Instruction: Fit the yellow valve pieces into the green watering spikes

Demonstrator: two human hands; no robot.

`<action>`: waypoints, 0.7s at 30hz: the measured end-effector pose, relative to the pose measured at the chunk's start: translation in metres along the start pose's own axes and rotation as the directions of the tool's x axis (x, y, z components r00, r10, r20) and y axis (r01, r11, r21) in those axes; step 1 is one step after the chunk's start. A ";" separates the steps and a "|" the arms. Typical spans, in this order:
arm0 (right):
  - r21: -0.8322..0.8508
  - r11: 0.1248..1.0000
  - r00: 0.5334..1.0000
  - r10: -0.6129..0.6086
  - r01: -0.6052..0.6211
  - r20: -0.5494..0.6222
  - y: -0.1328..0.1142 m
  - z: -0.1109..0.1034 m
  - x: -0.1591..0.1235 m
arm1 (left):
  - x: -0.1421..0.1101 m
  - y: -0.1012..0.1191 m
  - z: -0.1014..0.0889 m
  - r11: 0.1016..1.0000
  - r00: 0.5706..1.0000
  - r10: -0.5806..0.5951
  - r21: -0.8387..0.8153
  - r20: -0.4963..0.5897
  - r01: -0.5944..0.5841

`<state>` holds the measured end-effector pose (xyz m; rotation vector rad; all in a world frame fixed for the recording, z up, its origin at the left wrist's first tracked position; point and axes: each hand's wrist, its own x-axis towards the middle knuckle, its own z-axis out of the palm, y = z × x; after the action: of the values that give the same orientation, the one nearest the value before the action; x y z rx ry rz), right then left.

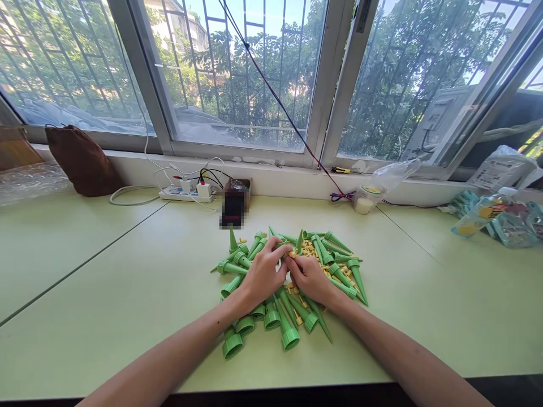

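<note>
Curled fingers partly hide the small yellow piece.

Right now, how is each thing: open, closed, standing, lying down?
Left hand: pinching
Right hand: pinching
Small yellow piece: held at fingertips
Green spikes: heaped, mostly lying
Power strip: plugs in
Bottle: tilted, capped
Brown bag: leaning
Windows: can't tell if shut

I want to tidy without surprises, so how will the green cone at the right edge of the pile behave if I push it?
The green cone is probably stiff and light, since it looks like moulded plastic. Lying on its side, wide at one end and pointed at the other, it may roll in a curve. The neighbouring cones could stop it leftward.
</note>
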<state>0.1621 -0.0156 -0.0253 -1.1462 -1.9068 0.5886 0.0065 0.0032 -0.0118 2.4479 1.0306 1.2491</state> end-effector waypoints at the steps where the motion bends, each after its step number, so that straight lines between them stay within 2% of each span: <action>1: 0.003 1.000 1.000 -0.002 0.002 0.001 0.000 0.000 0.000 | 0.000 0.000 0.000 1.000 1.000 -0.004 0.002 0.003 0.004; 21: 0.001 1.000 1.000 -0.003 0.003 -0.001 0.002 0.000 -0.001 | 0.000 0.002 -0.001 1.000 1.000 -0.005 0.011 -0.001 0.005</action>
<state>0.1628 -0.0154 -0.0271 -1.1431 -1.9067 0.5869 0.0068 0.0019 -0.0107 2.4518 1.0457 1.2473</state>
